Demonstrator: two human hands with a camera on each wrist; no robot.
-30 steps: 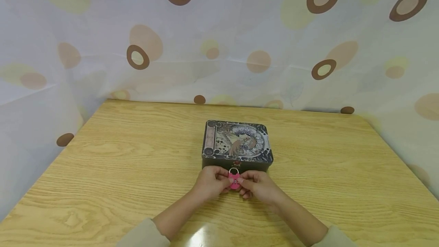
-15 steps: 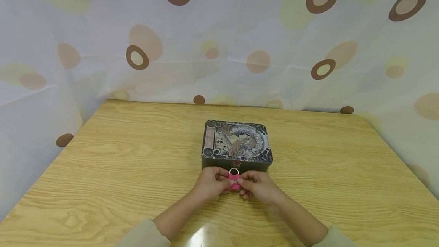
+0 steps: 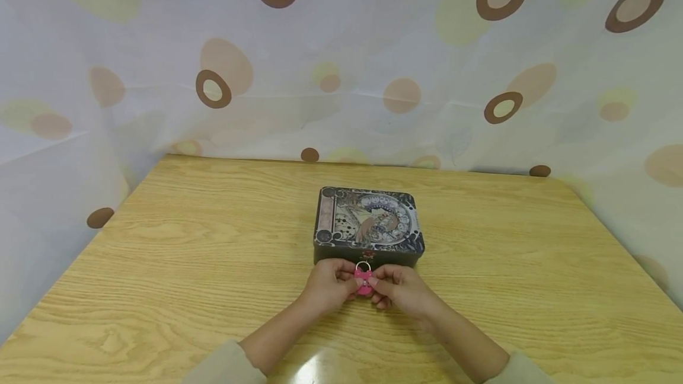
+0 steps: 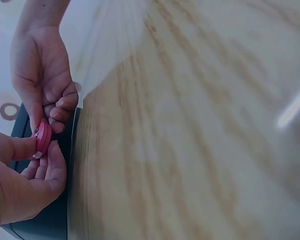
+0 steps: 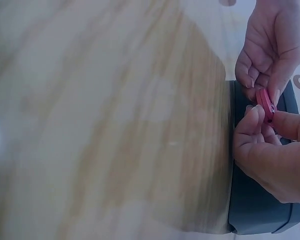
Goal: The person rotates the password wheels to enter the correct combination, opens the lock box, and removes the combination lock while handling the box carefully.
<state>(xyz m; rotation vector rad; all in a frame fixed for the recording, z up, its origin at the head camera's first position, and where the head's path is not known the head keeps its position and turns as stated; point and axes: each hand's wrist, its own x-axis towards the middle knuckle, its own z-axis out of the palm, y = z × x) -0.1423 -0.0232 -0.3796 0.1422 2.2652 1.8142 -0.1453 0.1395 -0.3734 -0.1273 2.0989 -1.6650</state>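
Observation:
A pink padlock (image 3: 363, 288) with a light metal shackle is held in front of a dark tin box (image 3: 370, 218) with a printed lid. My left hand (image 3: 328, 283) pinches the padlock from the left, thumb on its face. From the right, my right hand (image 3: 404, 290) pinches it the same way, both thumbs near the small dials. The shackle points toward the red and metal clasp (image 3: 368, 255) on the box front; whether it passes through the clasp is too small to tell. In the left wrist view the padlock (image 4: 43, 139) appears edge-on between both hands' fingertips.
The box stands closed on a wood-grain table (image 3: 213, 242). A pale cloth (image 3: 341, 58) with brown and yellow spots hangs behind and beside the table. A bright light reflection lies near the table's front edge.
Both hands stay at the padlock in front of the box. The padlock has shifted very slightly to the left, and the thumbs have moved only a little on its face.

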